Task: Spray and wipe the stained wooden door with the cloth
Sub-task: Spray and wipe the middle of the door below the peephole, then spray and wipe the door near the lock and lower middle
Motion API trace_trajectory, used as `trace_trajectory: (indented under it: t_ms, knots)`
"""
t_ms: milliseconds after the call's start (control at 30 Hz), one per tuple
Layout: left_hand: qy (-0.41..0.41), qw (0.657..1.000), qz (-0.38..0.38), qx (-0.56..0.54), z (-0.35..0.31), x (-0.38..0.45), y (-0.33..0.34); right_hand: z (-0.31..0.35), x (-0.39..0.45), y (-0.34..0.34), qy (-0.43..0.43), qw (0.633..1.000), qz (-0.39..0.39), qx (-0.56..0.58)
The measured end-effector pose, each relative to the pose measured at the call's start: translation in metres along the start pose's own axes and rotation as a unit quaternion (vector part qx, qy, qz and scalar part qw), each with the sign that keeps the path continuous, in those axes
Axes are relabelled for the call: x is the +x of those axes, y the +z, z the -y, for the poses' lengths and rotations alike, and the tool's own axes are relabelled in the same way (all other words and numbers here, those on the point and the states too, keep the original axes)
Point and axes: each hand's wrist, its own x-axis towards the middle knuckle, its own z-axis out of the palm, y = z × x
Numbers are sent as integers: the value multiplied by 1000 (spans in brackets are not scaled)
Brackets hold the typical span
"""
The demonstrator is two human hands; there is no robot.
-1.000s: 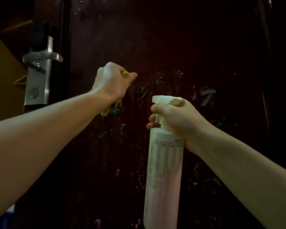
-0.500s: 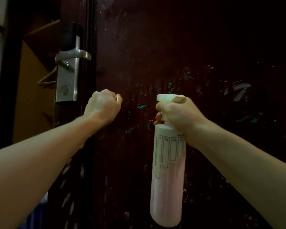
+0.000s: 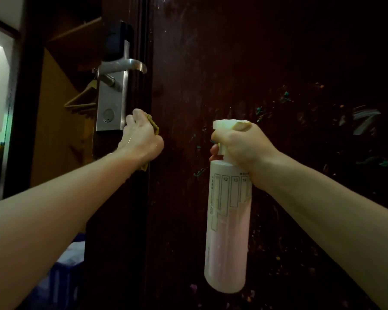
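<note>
- Dim room, seen from the head camera; a lit opening shows at far left.
- Door (image 3: pixel 255 63): dark wood, filling most of the view, its edge at left; green and orange stains scattered over the right half, with pale smears at upper right.
- Bottle (image 3: pixel 227 231): pale spray bottle of pinkish liquid, upright, just in front of the door.
- Right hand (image 3: pixel 242 146): curled round the bottle's neck, one finger on the trigger.
- Left hand (image 3: pixel 141 139): closed round the cloth, against the door near its edge, just below and right of the lock plate.
- Lock plate (image 3: pixel 111 101): metal, with a lever handle (image 3: pixel 123 66) above.
- Cloth (image 3: pixel 154 126): yellowish, bunched in the left hand, showing above and below the fist.
</note>
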Motion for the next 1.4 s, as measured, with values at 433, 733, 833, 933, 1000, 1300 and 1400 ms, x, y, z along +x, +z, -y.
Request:
trace_trajectory:
  t_ms: [433, 733, 833, 933, 1000, 1300, 1400]
  knots:
    - [7, 996, -88, -6, 21, 0, -2, -11, -11, 4, -8, 997, -16, -73]
    - [29, 977, -107, -180, 19, 8, 6, -9, -13, -6, 8, 999, -23, -28]
    - [54, 961, -158, -220, 11, 13, 10, -12, -11, -7, -7, 997, -44, -66]
    - [102, 958, -184, -193, 1, 15, 21, -16, -9, -9, -3, 995, -56, -79]
    - [137, 965, -177, -133, 1, 11, 37, -17, -9, -10, 12, 998, -41, -52]
    - [318, 922, -157, 157, 36, -25, 64, -27, -7, -11, 63, 998, -10, 13]
    - [267, 933, -197, 140, 12, -6, 63, -28, -7, -11, 47, 998, -30, -11]
